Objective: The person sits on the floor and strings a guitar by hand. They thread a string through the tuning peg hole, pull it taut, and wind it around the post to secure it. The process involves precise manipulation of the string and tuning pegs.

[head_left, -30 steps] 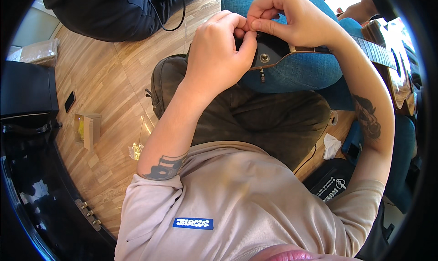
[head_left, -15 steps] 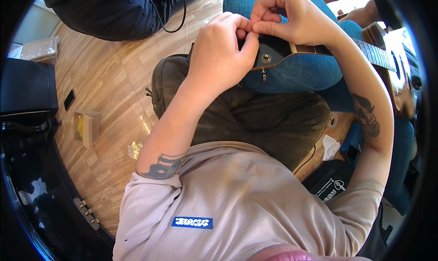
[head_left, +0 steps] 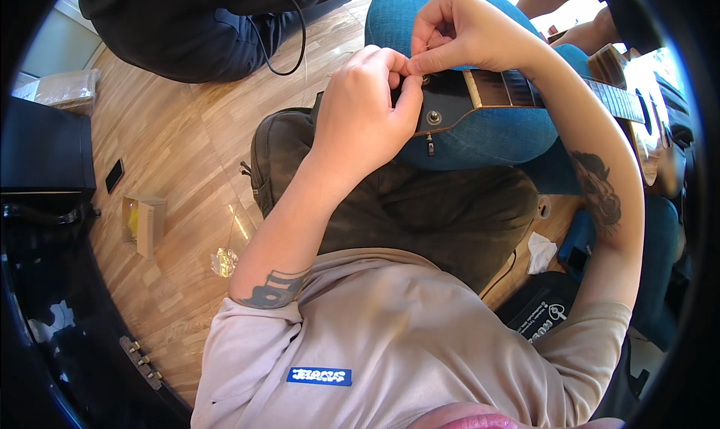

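My left hand [head_left: 365,103] is closed in a pinch over the dark headstock of a guitar [head_left: 450,109]. Thumb and fingers of my right hand [head_left: 457,43] pinch against those of the left, just above the headstock. Whatever sits between the fingertips is too small or too covered to make out. Below the hands, a metal tuning peg and its button show at the headstock's near edge, with the pale nut [head_left: 472,89] to their right. Rightward, the fretted neck [head_left: 615,101] passes behind my right forearm toward the guitar's body. The headstock rests over a blue-jeaned knee [head_left: 499,125].
A person in dark clothes [head_left: 172,31] sits at the far left, beside a black cable [head_left: 303,35]. On the wooden floor lie a phone [head_left: 115,175], a small open carton [head_left: 150,223] and a clear packet [head_left: 223,262]. Crumpled tissue [head_left: 541,253] lies right of my legs.
My right hand has shifted slightly and lowered at the wrist, uncovering more of the nut and fretboard. Both hands stay pinched together. The view has tilted a little.
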`<move>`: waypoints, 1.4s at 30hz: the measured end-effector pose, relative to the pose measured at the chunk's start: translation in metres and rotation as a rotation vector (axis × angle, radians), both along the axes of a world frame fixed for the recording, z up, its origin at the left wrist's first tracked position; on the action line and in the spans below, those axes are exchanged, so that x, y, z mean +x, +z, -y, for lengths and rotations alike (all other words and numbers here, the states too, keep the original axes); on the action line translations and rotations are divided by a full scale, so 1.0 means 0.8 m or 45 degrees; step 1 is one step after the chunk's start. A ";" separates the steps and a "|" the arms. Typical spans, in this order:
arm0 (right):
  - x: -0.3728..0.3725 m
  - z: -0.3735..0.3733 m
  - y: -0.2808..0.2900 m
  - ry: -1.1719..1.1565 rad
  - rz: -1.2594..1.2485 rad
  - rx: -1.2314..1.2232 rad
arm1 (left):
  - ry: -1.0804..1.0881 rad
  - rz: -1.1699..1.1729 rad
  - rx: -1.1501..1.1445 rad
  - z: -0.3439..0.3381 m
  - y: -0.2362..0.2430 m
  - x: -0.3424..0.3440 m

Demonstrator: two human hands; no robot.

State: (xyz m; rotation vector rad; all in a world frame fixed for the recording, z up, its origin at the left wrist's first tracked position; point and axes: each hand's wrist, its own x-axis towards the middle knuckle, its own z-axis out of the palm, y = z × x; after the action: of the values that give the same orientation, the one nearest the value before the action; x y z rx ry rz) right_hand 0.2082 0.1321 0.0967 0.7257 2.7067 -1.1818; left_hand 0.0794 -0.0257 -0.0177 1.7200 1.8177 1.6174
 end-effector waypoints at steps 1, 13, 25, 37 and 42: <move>0.000 -0.003 -0.006 -0.044 0.008 -0.043 | -0.010 0.002 -0.011 0.000 0.002 0.000; 0.011 -0.017 -0.036 0.020 -0.198 0.005 | -0.029 -0.011 -0.032 0.001 0.002 -0.002; 0.015 -0.007 -0.023 0.045 -0.117 0.268 | -0.022 0.033 -0.028 0.004 0.004 0.000; 0.023 0.012 0.007 0.084 -0.097 0.331 | -0.002 0.012 0.045 0.007 0.010 0.000; 0.025 0.028 -0.006 -0.006 -0.133 0.512 | 0.031 -0.060 0.128 0.005 0.010 0.004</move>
State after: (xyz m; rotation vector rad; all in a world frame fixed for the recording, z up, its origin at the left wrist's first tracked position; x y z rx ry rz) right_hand 0.2285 0.1096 0.0923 0.7286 3.0716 -0.6955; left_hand 0.0822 -0.0295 -0.0099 1.7993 1.8141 1.7193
